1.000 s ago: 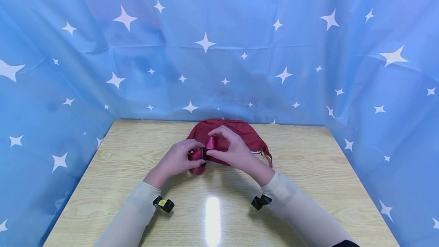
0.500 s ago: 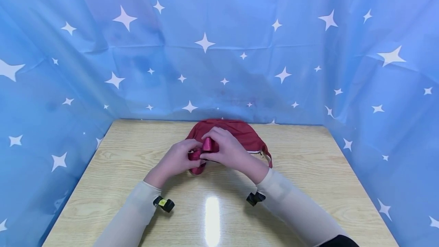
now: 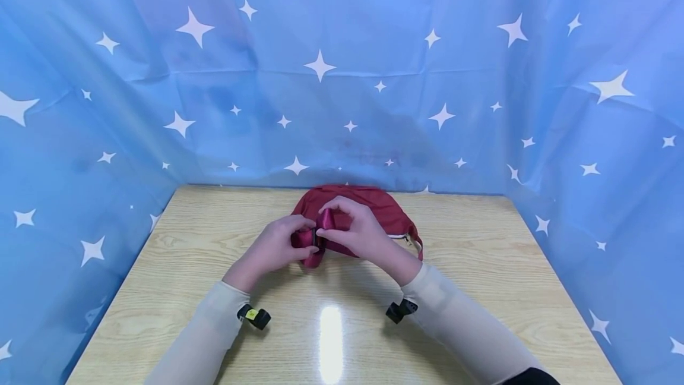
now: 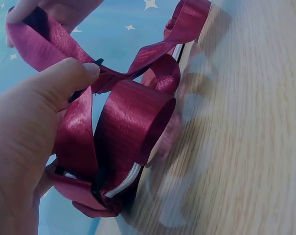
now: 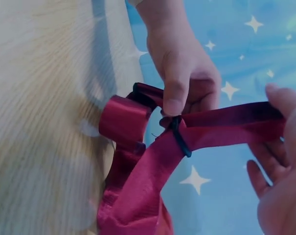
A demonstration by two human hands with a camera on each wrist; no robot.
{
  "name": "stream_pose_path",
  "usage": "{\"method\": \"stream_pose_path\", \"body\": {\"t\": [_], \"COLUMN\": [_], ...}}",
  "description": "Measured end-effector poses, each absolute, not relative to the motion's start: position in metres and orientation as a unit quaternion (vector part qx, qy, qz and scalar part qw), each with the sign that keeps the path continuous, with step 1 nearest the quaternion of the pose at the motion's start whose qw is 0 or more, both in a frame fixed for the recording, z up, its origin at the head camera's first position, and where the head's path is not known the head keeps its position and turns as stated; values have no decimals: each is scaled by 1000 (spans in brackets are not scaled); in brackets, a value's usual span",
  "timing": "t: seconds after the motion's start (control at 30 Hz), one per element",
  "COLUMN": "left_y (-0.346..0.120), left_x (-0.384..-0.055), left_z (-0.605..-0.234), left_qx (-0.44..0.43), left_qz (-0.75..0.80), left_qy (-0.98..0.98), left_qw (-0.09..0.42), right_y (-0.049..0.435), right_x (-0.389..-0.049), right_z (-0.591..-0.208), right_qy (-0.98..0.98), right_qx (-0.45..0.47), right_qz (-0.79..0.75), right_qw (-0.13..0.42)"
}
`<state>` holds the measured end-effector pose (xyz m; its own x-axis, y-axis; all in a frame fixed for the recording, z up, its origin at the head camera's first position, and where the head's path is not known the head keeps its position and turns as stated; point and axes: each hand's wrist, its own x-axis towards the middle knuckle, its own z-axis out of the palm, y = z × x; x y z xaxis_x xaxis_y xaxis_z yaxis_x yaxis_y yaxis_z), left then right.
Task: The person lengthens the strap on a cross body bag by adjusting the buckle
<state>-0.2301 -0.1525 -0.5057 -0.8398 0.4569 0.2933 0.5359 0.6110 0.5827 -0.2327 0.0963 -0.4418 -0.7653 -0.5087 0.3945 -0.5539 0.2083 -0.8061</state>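
Note:
A dark red zippered bag point(image 3: 383, 210) lies near the table's far edge, partly behind both hands. Its glossy red strap point(image 4: 130, 115) twists into several loops below the fingers. My left hand point(image 3: 272, 248) pinches the strap beside a black slider buckle point(image 5: 181, 139), thumb against it in the right wrist view. From the buckle a doubled loop of strap runs to my right hand point(image 3: 366, 232), which holds its folded end between thumb and fingers. In the left wrist view that hand shows only at the top left corner.
A pale wood-grain table point(image 3: 470, 254) lies under the hands. Behind it and at both sides hangs a blue curtain point(image 3: 342, 106) with white stars. The bag's zipper pull point(image 3: 408, 241) shows at its right end.
My right hand shifts left toward the left hand with the strap loop, then slightly back up and right. The left hand stays nearly still; the bag barely moves.

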Motion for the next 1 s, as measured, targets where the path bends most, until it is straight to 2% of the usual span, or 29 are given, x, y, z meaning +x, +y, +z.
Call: {"method": "stream_pose_path", "body": {"t": [0.2,0.53,0.83,1.0], "left_y": [-155,-157,-161,-163], "left_x": [-231,-230,-232,-229], "left_z": [-507,-506,-511,-510], "left_qx": [-269,-275,-303,-252], "left_qz": [-345,-347,-359,-415], "left_qy": [-897,-895,-880,-873], "left_qw": [56,55,74,39], "right_y": [99,103,112,121], "right_x": [-231,-232,-233,-236], "right_z": [-445,-451,-458,-473], "right_qy": [-752,-734,-784,-831], "right_qx": [318,307,301,300], "right_qz": [578,606,542,467], "right_qw": [-1,-6,-39,-35]}}
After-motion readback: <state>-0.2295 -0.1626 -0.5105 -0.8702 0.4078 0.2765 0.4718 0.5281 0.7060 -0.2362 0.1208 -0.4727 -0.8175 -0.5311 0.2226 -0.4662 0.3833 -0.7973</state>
